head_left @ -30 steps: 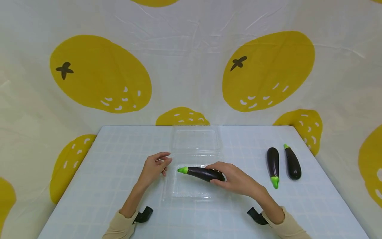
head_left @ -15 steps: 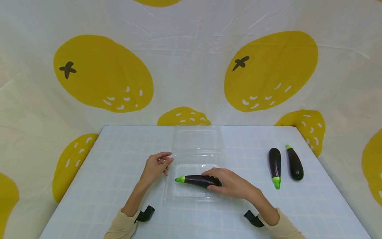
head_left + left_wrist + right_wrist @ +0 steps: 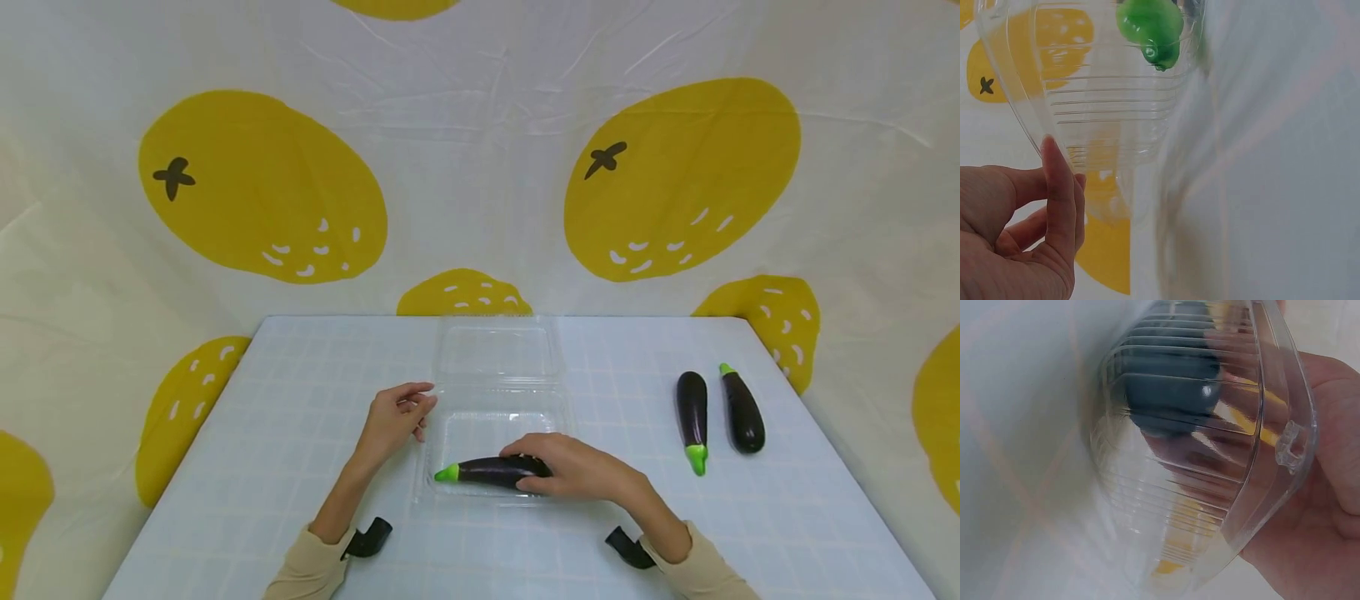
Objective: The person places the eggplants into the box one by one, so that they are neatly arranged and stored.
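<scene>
A clear plastic clamshell box (image 3: pixel 487 429) lies opened flat at the middle of the table, its lid (image 3: pixel 498 350) folded away to the back. My right hand (image 3: pixel 576 468) grips the rounded end of a dark purple eggplant (image 3: pixel 487 472) low inside the tray half, along the front wall. Its bright green stem end (image 3: pixel 1150 28) points left. Through the clear wall in the right wrist view, the fingers and the dark eggplant body (image 3: pixel 1169 387) show. At the box's left rim, my left hand (image 3: pixel 392 423) has its fingertips touching or very close to the edge, fingers loosely bent.
Two more eggplants lie side by side on the right of the table: one (image 3: pixel 692 412) with its green end toward me, the other (image 3: pixel 742 410) with its green end away. A white cloth with yellow fruit prints (image 3: pixel 480 167) hangs behind the pale checked table (image 3: pixel 315 358).
My right hand has brought the eggplant toward me and down, from over the tray's middle to its front wall. My left hand stays by the left rim.
</scene>
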`<state>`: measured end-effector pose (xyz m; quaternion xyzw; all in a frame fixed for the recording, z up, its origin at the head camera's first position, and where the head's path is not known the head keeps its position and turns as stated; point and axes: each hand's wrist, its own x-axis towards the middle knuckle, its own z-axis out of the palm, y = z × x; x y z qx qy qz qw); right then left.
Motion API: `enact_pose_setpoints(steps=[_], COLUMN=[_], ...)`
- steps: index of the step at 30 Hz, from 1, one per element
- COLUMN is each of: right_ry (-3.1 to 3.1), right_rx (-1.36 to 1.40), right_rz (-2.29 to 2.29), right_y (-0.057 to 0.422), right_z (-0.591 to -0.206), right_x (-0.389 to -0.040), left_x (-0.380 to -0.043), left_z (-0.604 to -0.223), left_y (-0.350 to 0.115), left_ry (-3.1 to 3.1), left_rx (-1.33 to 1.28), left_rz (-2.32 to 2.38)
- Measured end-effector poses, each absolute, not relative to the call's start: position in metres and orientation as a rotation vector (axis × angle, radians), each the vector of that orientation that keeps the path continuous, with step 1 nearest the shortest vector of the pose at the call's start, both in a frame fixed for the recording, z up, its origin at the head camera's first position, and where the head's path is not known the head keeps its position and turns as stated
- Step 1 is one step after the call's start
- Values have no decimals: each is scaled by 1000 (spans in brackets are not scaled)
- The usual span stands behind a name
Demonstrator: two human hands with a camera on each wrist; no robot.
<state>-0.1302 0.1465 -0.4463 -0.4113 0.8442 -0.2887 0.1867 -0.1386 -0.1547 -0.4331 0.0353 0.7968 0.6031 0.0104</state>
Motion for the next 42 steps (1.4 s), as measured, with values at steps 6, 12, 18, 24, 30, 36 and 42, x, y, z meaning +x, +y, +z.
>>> enact_pose_setpoints(steps=[6,12,18,24,30,36,42], right_ry=[2349,2317,2298,2327,2441,2567,2681], right_rx=[-1150,-1158,-1134,-1110,-1107,-1122,-1205], right_rz=[-824,-817,-825,-815,-822,-839,-870], right_y=[146,146,145,147,157,169,181], right_z=[-444,-441,-439,-437,-435,-434,-433], right_x=[-131,-130,-129,-126,-125,-125,-128], left_x=[-140,-139,-147,-152,-153,-153,-152], left_z=[-434,-436,-455,-467,-467,-466,-465], left_y=[-154,-151,-156,-159,-159,-160,-161], left_ry=[2455,2473,2491,2486,2468,2492,2498], left_rx=[71,19,15,28,44,22,16], left_rz=[1899,1890,1891,1890,1911,1888,1869])
